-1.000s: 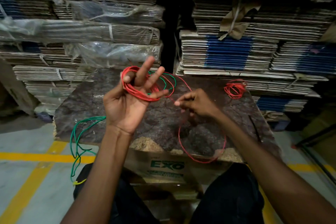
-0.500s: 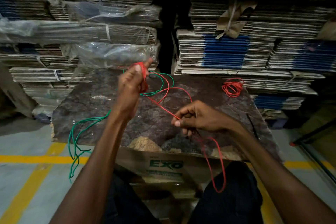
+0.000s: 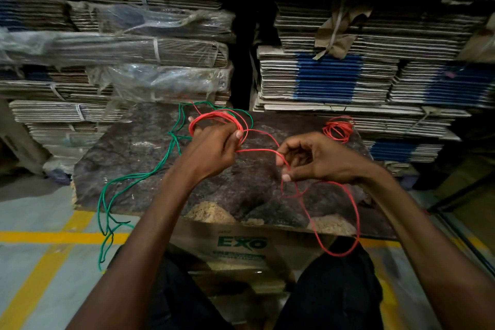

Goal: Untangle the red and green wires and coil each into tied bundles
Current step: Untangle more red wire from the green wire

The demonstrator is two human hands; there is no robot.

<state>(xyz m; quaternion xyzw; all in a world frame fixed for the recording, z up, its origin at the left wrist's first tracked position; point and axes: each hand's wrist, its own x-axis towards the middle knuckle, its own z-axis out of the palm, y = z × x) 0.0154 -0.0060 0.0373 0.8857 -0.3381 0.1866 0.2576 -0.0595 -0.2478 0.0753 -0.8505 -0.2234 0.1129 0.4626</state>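
Nearest the camera, a slack loop of the red wire (image 3: 353, 211) hangs over the front edge of the board (image 3: 134, 169), down between the person's knees and in front of a cardboard box (image 3: 241, 244) printed EXO. Left of it, the green wire (image 3: 107, 195) trails off the board's left edge toward the floor, above a yellow line (image 3: 53, 237).

Over the board, the right hand (image 3: 318, 159) has its fingers curled and pinches the red wire between thumb and fingertips; a taut stretch runs from there to the left hand (image 3: 211, 147). The left hand grips a coil of red wire (image 3: 214, 118), its fingers curled through the loops and its thumb pressed against the strands. The green wire passes just behind this coil.

Farther back, a small red bundle (image 3: 338, 128) lies on the board's far right corner. Behind stand stacks of flattened cardboard (image 3: 334, 80).
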